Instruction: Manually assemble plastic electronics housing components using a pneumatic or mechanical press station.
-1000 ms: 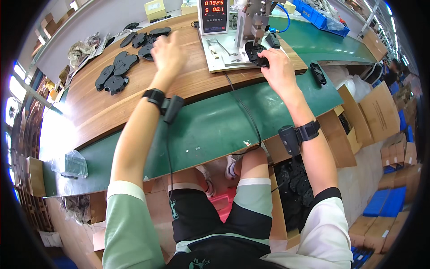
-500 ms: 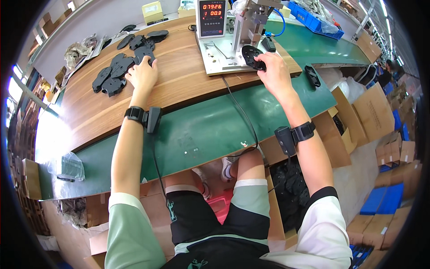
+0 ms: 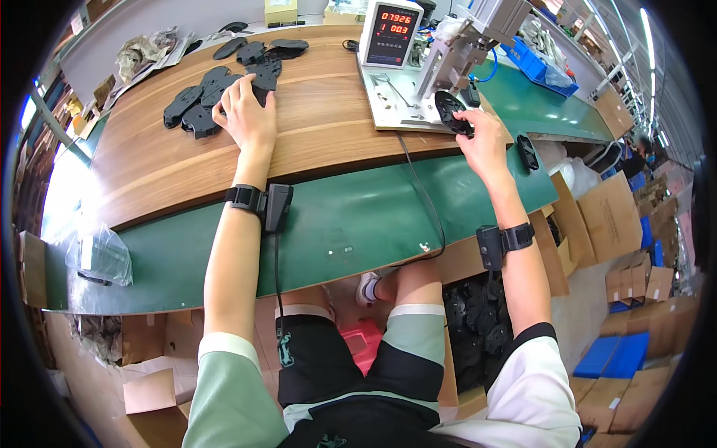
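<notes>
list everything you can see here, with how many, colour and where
dark parts: several, black, far left of board
rounded part: one, black, at press, in right hand
press: one, silver, right of display
display: one, white and black, red digits, on board
wooden board: one, brown, on table
table: one, green, under board
small piece: one, black, table's right
bin: one, blue, far right
plastic bag: one, clear, near left
cardboard boxes: many, brown, mainly right
wrist straps: two, black, one per forearm
left hand: one, bare, at dark parts
right hand: one, bare, gripping rounded part
</notes>
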The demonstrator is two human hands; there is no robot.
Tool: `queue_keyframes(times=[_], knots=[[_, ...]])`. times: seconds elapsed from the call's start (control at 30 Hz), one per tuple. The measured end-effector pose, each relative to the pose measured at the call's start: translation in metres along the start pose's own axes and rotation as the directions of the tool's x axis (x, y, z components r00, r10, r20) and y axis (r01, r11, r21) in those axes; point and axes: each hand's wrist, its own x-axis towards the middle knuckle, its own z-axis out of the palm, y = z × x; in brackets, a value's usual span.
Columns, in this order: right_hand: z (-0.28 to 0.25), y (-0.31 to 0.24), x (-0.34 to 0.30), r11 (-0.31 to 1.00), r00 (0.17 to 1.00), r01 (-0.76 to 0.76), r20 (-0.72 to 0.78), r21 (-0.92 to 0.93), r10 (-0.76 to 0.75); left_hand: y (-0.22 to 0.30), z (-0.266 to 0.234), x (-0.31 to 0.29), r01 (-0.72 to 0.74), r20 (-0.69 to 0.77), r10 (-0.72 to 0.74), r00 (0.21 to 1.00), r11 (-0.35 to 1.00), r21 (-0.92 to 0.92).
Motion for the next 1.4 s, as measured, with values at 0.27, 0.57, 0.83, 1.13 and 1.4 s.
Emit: queue_keyframes(times=[0.27,0.57,0.83,1.13,1.4], knots=[[-0.005,-0.009,0.002,0.999,0.999,-0.016,0.028,-0.036,0.017,0.015,-0.005,0.000,-0.078,-0.001,0.090,0.996,0.855,-0.512],[-0.004,-0.007,0.005,0.998,0.999,0.011,0.049,-0.069,-0.008,0.018,-0.005,-0.012,-0.265,0.102,0.379,0.920,0.790,-0.553],[-0.009,-0.009,0.011,0.999,0.997,-0.018,0.070,-0.043,0.021,0.021,-0.010,-0.009,-0.181,0.236,0.439,0.867,0.717,-0.673],[-0.056,-0.047,-0.101,0.906,0.910,-0.253,-0.235,0.338,0.342,0.065,-0.037,-0.024,-0.387,0.158,0.621,0.768,0.646,-0.658],[-0.114,-0.022,-0.343,0.631,0.551,-0.681,-0.307,0.371,0.776,0.185,-0.038,-0.079,-0.726,0.012,0.886,0.463,0.387,-0.568]])
